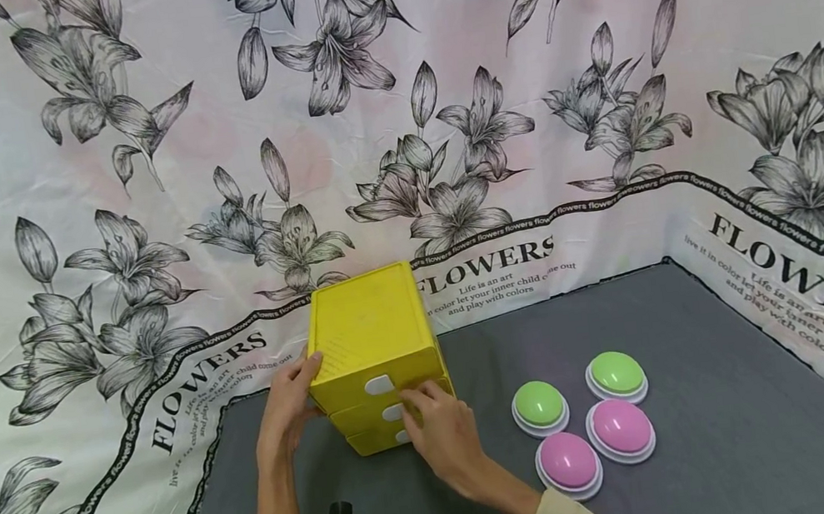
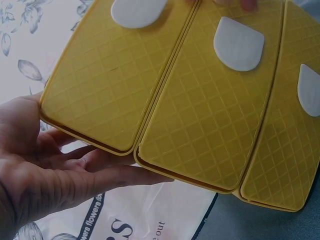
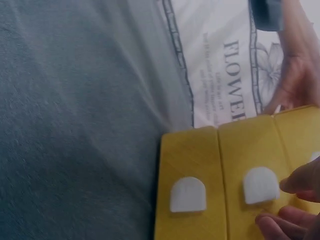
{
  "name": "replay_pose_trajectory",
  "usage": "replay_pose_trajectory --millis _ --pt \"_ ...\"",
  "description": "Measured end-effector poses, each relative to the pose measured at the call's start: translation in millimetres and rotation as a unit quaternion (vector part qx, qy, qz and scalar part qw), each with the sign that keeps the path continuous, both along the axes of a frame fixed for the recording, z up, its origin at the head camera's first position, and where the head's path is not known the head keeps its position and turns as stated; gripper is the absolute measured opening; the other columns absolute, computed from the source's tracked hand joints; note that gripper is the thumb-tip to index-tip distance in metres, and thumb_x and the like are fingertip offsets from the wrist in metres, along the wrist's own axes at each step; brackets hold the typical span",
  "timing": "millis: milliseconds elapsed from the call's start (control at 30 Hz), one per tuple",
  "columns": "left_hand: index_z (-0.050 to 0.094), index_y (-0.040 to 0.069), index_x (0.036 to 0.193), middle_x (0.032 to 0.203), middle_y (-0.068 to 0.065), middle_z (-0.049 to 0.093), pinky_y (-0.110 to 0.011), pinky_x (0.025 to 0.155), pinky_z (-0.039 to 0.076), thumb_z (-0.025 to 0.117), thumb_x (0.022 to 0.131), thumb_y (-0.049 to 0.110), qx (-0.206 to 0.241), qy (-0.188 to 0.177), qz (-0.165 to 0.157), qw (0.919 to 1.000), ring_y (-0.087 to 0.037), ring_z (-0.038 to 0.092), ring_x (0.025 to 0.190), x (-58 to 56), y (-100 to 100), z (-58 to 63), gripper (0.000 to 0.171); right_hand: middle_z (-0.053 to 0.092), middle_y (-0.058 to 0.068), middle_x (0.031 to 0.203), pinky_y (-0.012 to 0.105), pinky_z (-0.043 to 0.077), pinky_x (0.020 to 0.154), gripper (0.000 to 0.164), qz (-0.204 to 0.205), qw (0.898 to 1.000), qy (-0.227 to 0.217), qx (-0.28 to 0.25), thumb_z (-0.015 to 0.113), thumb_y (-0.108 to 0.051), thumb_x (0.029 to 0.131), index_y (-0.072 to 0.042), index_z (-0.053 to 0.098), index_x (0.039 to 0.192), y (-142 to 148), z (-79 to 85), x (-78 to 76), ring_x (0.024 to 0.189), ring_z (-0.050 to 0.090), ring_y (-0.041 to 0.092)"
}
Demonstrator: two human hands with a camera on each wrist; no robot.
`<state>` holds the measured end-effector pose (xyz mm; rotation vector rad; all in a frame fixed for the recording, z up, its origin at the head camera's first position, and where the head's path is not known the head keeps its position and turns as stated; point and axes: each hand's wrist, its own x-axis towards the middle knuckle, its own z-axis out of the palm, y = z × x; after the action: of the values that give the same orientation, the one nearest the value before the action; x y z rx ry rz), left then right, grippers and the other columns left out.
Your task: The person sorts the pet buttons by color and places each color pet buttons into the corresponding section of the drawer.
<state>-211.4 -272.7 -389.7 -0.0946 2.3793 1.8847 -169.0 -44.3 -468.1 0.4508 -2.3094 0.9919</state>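
Head view: a yellow box (image 1: 369,316) with three drawers stands at the back edge of the grey worktop (image 1: 730,416), towards its back left corner. The person's left hand (image 1: 291,399) rests against the box's left side, thumb by the top rim. The right hand (image 1: 441,434) is at the drawer fronts, its fingers bent at the middle handle (image 1: 392,412); the top handle (image 1: 379,385) is bare. Further towards the worktop's right edge sit four round buttons on white bases: a green one (image 1: 538,404) and, behind it to the right, another green one (image 1: 617,372); in front of them, a pink one (image 1: 567,460) just beside a second pink one (image 1: 622,426). A flowered cloth (image 1: 445,144) hangs behind the back edge.

Left wrist view: the left hand lies along the box's side with thumb and fingers extended, not clenched. All three drawers look closed.

Right wrist view: a fingertip meets, or nearly meets, the middle handle's upper edge; I cannot tell whether the right hand is grasping it. The bottom handle (image 3: 188,195) is untouched.
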Motion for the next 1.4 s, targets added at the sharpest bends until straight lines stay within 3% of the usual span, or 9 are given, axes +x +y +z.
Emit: replay_pose_trajectory --millis 100,233,567,733,900,1067,1400 --pt "0.039 0.003 0.161 0.178 -0.001 0.007 -0.074 0.109 0.045 0.047 0.112 0.044 -0.005 -0.002 0.000 1.0000 -0.045 0.033 0.155 0.0 2 -0.5 0.065 0.073 0.002 0.095 0.027 0.056 0.059 0.018 0.009 1.000 -0.026 0.001 0.086 -0.011 0.086 -0.013 0.082 0.104 -3 -6.8 0.5 0.072 0.071 0.016" --pt "0.045 0.001 0.157 0.178 -0.005 0.011 -0.070 0.106 0.050 0.047 0.111 0.046 -0.014 0.001 0.005 0.9999 -0.045 0.043 0.148 -0.3 5 -0.6 0.064 0.073 0.003 0.096 0.024 0.056 0.061 0.020 0.016 0.999 -0.040 -0.001 0.086 -0.007 0.085 -0.011 0.082 0.105 -7 -11.2 -0.8 0.076 0.073 0.016" --pt "0.053 -0.005 0.147 0.178 -0.003 0.012 -0.073 0.104 0.049 0.046 0.112 0.043 -0.006 0.015 0.003 0.9999 -0.046 0.047 0.144 0.8 7 1.1 0.060 0.075 0.000 0.092 0.025 0.059 0.063 0.011 0.010 1.000 -0.002 -0.006 0.085 -0.008 0.086 -0.012 0.082 0.096 -9 -13.8 -6.3 0.075 0.073 0.015" --pt "0.045 0.001 0.157 0.178 0.000 0.008 -0.075 0.106 0.046 0.046 0.113 0.042 0.002 0.009 -0.005 1.0000 -0.046 0.044 0.148 -0.9 5 -0.7 0.061 0.076 0.001 0.086 0.021 0.057 0.062 0.003 0.029 0.999 -0.020 0.007 0.083 -0.008 0.088 -0.010 0.083 0.090 -6 -10.7 -6.2 0.072 0.072 0.012" --pt "0.048 0.000 0.154 0.178 0.000 0.010 -0.072 0.106 0.049 0.046 0.113 0.043 0.004 0.006 0.002 1.0000 -0.044 0.049 0.144 -2.8 3 -2.0 0.060 0.073 -0.002 0.082 0.017 0.053 0.058 0.002 0.046 0.998 -0.025 0.038 0.083 -0.010 0.088 -0.012 0.083 0.089 -3 -8.4 6.9 0.068 0.068 0.009" --pt "0.044 0.001 0.157 0.178 0.001 0.007 -0.073 0.107 0.047 0.046 0.112 0.045 0.010 0.004 0.000 0.9999 -0.043 0.044 0.148 -3.1 0 -2.0 0.063 0.069 -0.003 0.079 0.015 0.051 0.056 0.005 0.067 0.996 -0.020 0.050 0.084 -0.008 0.087 -0.013 0.082 0.088 -1 -7.0 25.6 0.064 0.066 0.005" --pt "0.038 0.003 0.161 0.178 0.004 0.005 -0.073 0.107 0.047 0.046 0.112 0.046 0.012 0.000 0.001 0.9999 -0.042 0.045 0.146 -2.3 -2 -1.0 0.066 0.066 -0.005 0.077 0.011 0.048 0.055 0.005 0.101 0.990 -0.067 0.067 0.082 -0.010 0.089 -0.015 0.082 0.090 6 0.0 51.1 0.062 0.060 -0.001"
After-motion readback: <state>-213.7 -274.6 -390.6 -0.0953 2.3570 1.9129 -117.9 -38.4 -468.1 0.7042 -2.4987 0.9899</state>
